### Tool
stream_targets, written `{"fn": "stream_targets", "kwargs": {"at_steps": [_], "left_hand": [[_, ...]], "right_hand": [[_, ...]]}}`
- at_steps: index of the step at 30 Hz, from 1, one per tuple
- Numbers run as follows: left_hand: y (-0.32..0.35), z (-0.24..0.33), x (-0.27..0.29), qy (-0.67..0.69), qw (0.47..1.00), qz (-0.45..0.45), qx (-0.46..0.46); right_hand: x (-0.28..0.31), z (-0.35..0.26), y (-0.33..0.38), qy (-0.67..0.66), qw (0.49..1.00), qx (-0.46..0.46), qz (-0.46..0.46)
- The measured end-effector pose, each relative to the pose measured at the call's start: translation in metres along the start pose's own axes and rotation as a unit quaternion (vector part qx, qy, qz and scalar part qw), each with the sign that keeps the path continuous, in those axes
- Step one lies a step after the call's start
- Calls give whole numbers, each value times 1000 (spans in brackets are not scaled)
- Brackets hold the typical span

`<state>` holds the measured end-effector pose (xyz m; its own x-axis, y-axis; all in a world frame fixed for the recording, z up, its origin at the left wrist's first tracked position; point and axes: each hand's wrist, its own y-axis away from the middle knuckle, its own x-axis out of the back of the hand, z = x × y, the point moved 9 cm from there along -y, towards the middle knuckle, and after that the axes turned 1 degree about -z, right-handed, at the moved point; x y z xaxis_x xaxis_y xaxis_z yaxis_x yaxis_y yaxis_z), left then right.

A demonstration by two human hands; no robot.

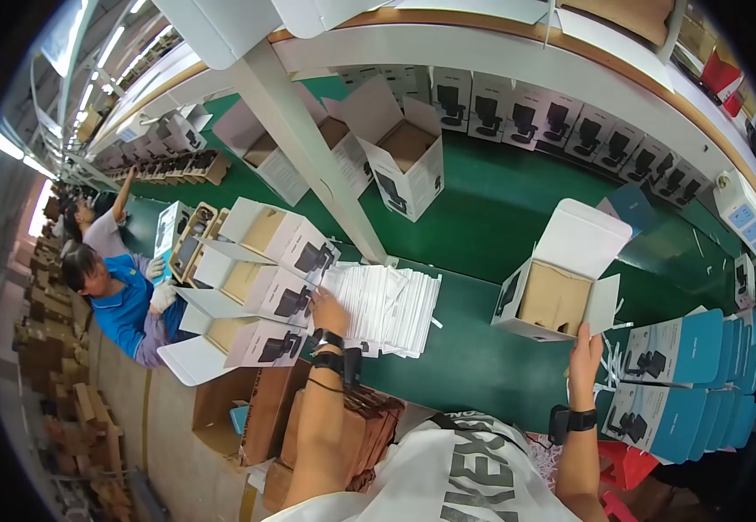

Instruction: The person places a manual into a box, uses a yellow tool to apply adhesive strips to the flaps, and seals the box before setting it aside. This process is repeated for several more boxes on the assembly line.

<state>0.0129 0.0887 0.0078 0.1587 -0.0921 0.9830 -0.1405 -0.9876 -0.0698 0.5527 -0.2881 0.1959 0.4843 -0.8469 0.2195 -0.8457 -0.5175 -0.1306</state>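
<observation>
Head view: the person's left hand [330, 313] is at the left edge of a pile of folded white papers [388, 313], right beside three open white boxes [267, 346] standing in a row. Its fingers are bent, but I cannot tell whether they pinch a paper. The right hand [584, 350] touches the lower right corner of another white box [510, 294], which stands on the green counter [469, 374] with its lid up and brown cardboard inside. Those fingers are close together against the box; I cannot tell how firmly they grip it. Both wrists wear dark bands.

Right of this hand lie some white strips [608, 364], with two groups of blue-and-white boxes [698, 422] just beyond. Across the counter, more open boxes [421, 178] stand behind a pale post [308, 148], and closed white boxes [524, 111] line the back. At left, a co-worker in a blue shirt [119, 300] wears pale gloves [163, 296].
</observation>
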Motion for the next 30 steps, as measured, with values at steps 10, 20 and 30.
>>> {"fn": "stream_targets", "kwargs": {"at_steps": [10,20,30], "left_hand": [[5,-116,106,182,976,98,-66],[118,105,453,903,343,8,-260],[153,194,422,468,744,27,-476]], "right_hand": [[-48,-53,158,-33,957,-168,-236],[-9,40,242,-48,946,-275,-163],[17,52,238,-45,922,-337,-187]]}}
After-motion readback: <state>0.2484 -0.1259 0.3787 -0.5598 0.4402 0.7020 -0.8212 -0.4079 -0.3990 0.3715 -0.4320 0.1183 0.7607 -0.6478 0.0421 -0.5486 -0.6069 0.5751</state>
